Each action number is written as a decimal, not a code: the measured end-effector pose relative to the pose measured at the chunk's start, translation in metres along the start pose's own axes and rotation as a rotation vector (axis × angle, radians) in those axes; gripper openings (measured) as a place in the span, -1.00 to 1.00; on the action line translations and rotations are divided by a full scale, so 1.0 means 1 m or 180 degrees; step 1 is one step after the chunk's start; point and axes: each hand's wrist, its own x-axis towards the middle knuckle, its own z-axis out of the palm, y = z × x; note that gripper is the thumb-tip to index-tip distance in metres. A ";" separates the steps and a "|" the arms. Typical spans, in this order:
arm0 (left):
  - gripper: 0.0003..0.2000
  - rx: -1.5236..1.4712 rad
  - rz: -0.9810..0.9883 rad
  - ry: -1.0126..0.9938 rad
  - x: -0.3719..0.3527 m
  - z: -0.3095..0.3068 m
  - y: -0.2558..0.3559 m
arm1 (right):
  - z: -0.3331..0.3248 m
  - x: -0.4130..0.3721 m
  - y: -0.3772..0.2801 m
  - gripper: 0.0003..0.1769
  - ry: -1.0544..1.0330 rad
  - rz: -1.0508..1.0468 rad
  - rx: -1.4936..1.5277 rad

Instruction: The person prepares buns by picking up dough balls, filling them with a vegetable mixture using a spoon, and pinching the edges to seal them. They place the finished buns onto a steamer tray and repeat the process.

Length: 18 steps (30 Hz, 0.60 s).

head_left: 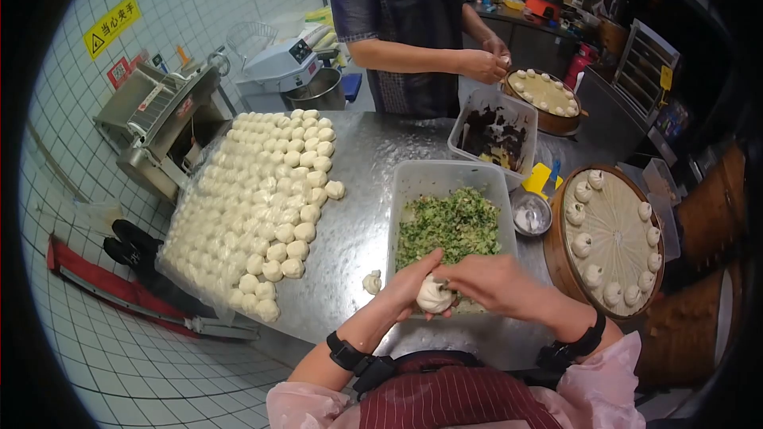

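A pleated bun point(435, 296) rests in my left hand point(409, 283), whose fingers curl around and beneath it. My right hand point(494, 283) closes at the bun's upper right side, its fingertips pressed to the dough. Just beyond both hands is a clear plastic tub point(451, 170) of chopped green filling point(449, 226). A small loose piece of dough point(372, 282) lies on the metal table left of my left hand. To the right stands a round bamboo steamer point(555, 249) with pleated buns set around its lined base.
Many dough balls point(306, 214), partly under plastic film, cover the table's left side. A metal bowl point(531, 213) sits right of the tub. Beyond it are a tub of dark filling point(520, 129) and another steamer point(543, 115). Across the table a person point(409, 40) works dough by hand.
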 end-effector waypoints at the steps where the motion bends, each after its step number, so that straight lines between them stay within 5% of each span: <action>1: -0.47 0.0014 -0.0004 0.0001 0.001 -0.001 -0.001 | -0.007 0.001 -0.002 -0.63 0.0015 0.0000 0.0000; 3: -0.46 -0.0412 0.0060 -0.0123 0.003 -0.003 -0.002 | -0.023 0.002 -0.012 -0.58 0.0213 0.0516 0.0042; 13: -0.46 -0.0683 0.0746 -0.0294 0.001 0.009 -0.002 | -0.016 -0.013 -0.010 -0.75 0.0709 0.0916 0.0057; 15: -0.49 -0.0366 0.1356 0.0303 0.000 0.012 -0.001 | -0.015 -0.019 -0.003 -0.78 0.0581 0.1224 0.0376; 18: -0.50 -0.0201 0.1510 0.0333 -0.002 0.014 0.000 | -0.013 -0.016 -0.016 -0.81 0.0493 0.1315 0.0647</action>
